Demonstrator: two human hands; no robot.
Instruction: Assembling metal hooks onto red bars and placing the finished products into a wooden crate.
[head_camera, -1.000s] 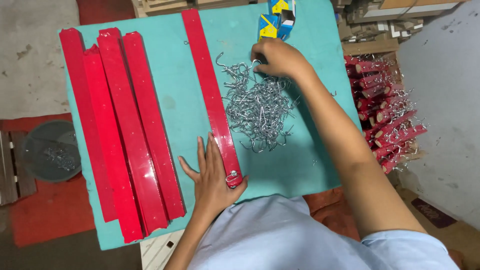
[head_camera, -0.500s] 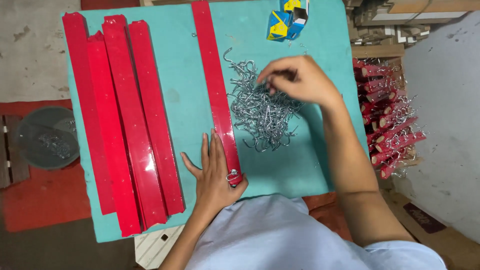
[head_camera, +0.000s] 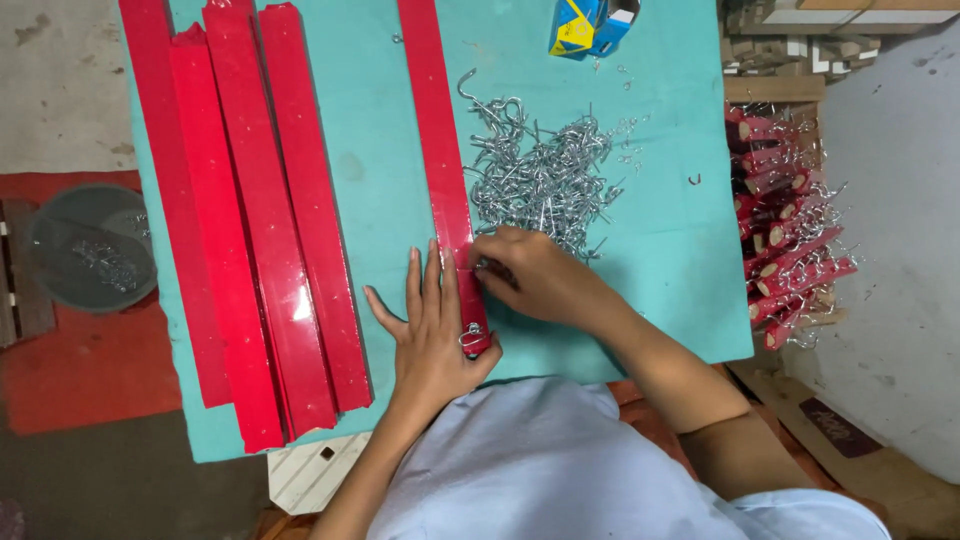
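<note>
Right, our left hand (head_camera: 432, 335) lies flat, fingers spread, pinning the red strip (head_camera: 440, 170), whose long axis runs away from us. Right hand (head_camera: 535, 280) pinches a hook (head_camera: 487, 265) at the strip's right edge, beside the hook pile (head_camera: 545, 175).

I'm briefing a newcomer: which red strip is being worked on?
On the teal table, find the pile of silver hooks. The red strip lies along its left edge, under both the left hand and right hand. Unlike the other red strips, it lies alone.
</note>
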